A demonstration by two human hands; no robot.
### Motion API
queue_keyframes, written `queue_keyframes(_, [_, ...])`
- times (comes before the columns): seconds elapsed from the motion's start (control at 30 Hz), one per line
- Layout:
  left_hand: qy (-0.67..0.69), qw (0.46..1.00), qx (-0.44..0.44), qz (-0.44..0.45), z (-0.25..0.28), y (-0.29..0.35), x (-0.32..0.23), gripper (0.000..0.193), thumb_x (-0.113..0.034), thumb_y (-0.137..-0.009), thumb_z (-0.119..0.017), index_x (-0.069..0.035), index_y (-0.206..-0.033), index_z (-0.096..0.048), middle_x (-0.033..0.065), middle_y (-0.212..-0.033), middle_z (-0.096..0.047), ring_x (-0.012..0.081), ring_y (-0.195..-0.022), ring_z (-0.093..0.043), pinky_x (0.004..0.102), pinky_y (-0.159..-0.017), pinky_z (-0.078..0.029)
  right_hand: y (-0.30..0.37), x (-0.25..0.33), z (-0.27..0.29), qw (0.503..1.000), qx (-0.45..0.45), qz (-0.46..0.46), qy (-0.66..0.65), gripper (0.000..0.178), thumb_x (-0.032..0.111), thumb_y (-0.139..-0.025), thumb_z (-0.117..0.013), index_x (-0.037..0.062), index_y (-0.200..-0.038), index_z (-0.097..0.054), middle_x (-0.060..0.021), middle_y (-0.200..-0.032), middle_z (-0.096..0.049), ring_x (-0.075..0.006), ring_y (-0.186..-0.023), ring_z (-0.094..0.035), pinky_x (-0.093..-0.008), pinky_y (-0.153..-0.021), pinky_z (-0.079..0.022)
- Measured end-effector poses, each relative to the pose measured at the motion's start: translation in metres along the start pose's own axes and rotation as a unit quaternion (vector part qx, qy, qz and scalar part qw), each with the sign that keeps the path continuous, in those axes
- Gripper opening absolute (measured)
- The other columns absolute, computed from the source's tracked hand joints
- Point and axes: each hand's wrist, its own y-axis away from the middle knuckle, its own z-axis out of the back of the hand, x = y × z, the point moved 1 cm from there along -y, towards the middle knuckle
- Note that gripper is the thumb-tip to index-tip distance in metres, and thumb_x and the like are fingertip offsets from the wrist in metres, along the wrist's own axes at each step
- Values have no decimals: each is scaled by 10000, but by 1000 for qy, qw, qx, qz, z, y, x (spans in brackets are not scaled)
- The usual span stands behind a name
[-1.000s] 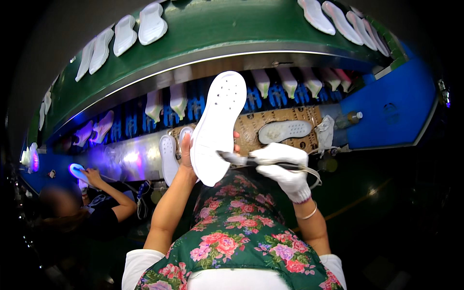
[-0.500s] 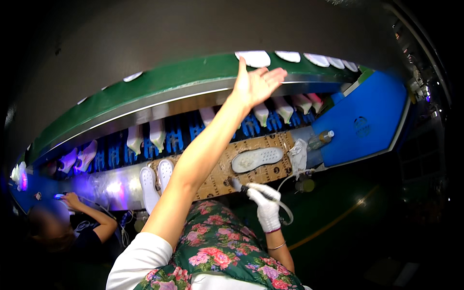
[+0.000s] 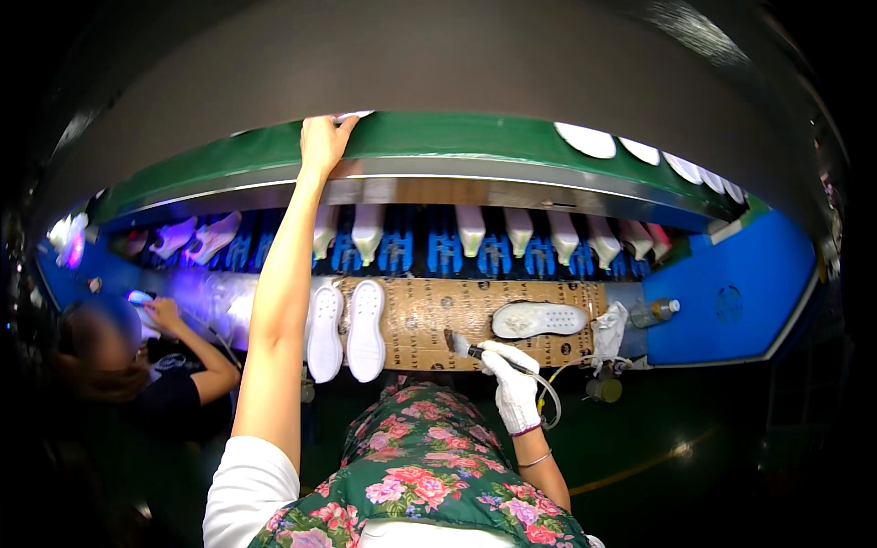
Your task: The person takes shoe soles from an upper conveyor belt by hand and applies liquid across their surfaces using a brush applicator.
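Note:
My bare left hand (image 3: 323, 144) reaches up to the green conveyor belt (image 3: 438, 137). Its fingers close on a white shoe sole (image 3: 354, 116), partly hidden by the hand and the dark panel. A brush (image 3: 464, 346) with dark-tipped bristles and a thin hose is gripped in my white-gloved right hand (image 3: 515, 384), over the front edge of the cardboard-covered bench (image 3: 429, 315). Just beyond that hand lies a grey-white sole (image 3: 539, 320) with a row of small holes. Two white soles, a left one (image 3: 325, 334) and a right one (image 3: 366, 331), rest side by side near my left forearm.
White shoe uppers (image 3: 470, 230) hang in a row of blue holders behind the bench. More soles (image 3: 585, 139) lie on the belt at right. A crumpled white cloth (image 3: 609, 329) and a bottle (image 3: 656, 312) sit at the bench's right end. A co-worker (image 3: 174, 365) is at left.
My left hand has swung left along the belt, from spread and raised to closed on a sole. My view has turned; the right hand keeps hold of the brush.

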Motion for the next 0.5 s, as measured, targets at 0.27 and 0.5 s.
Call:
queue_keyframes(0.27, [329,928,-171,-45,151,121,68,323,-54,-938,-534,-45,-1258,-494,134,-1300,-549,212,-1134,-594,349,-980,-512,-21,50,-16,996,23,43,-69,236,32,-870,-723,-66,-1084,-720,-115,-974,-729,-154,-778,-670,-257,-699,-529])
queue_keyframes(0.5, [439,867,-66,228,170,199,36,457,-77,-873,-490,-14,-1319,-571,105,-1180,-654,171,-983,-654,292,-891,-531,-15,99,-59,982,132,44,-131,257,-49,-826,-681,-75,-1079,-713,-179,-1078,-722,-231,-934,-691,-295,-790,-556])
